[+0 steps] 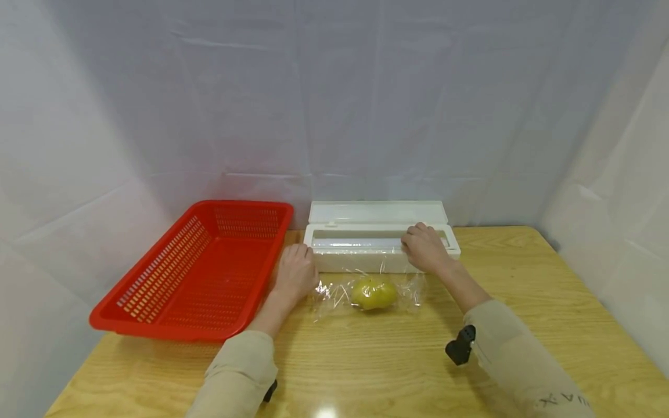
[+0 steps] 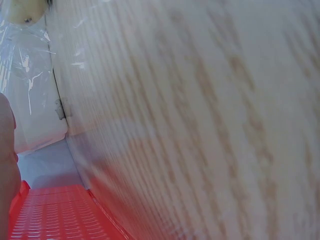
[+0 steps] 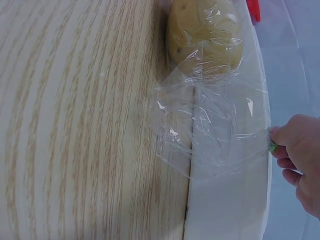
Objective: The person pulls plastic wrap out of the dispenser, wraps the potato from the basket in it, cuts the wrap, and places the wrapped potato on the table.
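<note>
A long white cling film box (image 1: 360, 264) stands at the back of the table, lid raised, with the film roll (image 1: 360, 243) inside. Clear cling film (image 3: 215, 125) comes over its front edge and wraps a yellow-green pear (image 1: 374, 293) lying before it. My left hand (image 1: 298, 269) grips the box's front left corner with curled fingers; the fingertips are mostly hidden in the left wrist view. On the box's front edge, right of the middle, my right hand (image 1: 424, 248) pinches a small green slide cutter (image 3: 272, 146) between thumb and fingers.
A large red plastic basket (image 1: 237, 331) with slotted walls stands left of the box, close beside my left forearm. The wooden table (image 1: 360, 360) reaches back to a pale sheet (image 1: 376, 116) hung behind and at both sides.
</note>
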`<move>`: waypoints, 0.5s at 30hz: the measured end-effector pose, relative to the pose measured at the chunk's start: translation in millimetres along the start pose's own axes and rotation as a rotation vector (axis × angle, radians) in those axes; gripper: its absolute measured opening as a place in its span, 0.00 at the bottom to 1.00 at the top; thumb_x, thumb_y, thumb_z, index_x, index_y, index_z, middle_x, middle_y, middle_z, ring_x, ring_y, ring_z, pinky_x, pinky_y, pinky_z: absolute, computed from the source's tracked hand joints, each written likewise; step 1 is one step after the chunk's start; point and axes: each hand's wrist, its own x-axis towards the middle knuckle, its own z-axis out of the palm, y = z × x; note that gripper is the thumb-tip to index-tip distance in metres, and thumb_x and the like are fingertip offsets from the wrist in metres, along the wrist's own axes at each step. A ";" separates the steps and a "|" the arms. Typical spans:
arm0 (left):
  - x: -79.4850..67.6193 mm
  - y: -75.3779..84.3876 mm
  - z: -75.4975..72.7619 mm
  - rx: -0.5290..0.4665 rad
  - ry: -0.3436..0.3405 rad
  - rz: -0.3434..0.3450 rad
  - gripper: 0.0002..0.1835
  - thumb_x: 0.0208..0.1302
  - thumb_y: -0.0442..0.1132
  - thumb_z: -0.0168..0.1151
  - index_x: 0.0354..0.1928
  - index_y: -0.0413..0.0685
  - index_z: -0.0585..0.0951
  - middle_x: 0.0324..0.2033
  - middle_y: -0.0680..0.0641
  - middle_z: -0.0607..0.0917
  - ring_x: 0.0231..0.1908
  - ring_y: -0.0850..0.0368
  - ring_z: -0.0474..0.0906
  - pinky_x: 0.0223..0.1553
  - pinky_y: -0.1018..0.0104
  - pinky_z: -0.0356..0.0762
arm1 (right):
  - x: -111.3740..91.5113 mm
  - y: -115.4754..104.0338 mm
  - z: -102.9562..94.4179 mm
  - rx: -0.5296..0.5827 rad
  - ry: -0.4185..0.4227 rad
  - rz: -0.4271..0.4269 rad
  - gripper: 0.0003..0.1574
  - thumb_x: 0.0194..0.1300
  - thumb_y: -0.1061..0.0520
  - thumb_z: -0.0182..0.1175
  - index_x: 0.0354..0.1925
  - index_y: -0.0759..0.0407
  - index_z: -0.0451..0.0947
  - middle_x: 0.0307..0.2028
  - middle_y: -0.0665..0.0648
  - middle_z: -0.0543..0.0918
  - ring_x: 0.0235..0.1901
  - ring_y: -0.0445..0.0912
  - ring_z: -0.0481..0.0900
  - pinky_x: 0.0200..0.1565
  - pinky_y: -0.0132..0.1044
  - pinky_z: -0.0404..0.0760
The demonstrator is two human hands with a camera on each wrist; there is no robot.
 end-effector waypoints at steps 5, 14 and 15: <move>0.1 -0.2 -0.4 0.008 -0.008 0.001 0.10 0.40 0.33 0.57 0.25 0.31 0.78 0.23 0.41 0.76 0.28 0.45 0.72 0.33 0.57 0.70 | 0.7 0.3 0.7 -0.009 0.009 -0.009 0.04 0.58 0.64 0.60 0.28 0.63 0.80 0.28 0.58 0.79 0.31 0.52 0.72 0.35 0.43 0.72; 0.9 -0.7 -3.0 0.008 -0.027 -0.004 0.10 0.40 0.32 0.58 0.26 0.30 0.79 0.24 0.41 0.77 0.28 0.45 0.72 0.33 0.57 0.70 | 2.2 -2.0 -1.1 -0.009 0.024 -0.017 0.04 0.57 0.64 0.60 0.27 0.64 0.80 0.27 0.58 0.79 0.31 0.53 0.73 0.34 0.44 0.74; 0.9 -0.9 -3.4 0.008 -0.030 -0.005 0.10 0.40 0.32 0.57 0.26 0.30 0.79 0.24 0.41 0.76 0.28 0.45 0.72 0.33 0.57 0.70 | 2.5 -2.4 -1.3 -0.007 0.022 -0.015 0.04 0.57 0.64 0.60 0.27 0.64 0.80 0.28 0.58 0.80 0.31 0.53 0.73 0.35 0.44 0.74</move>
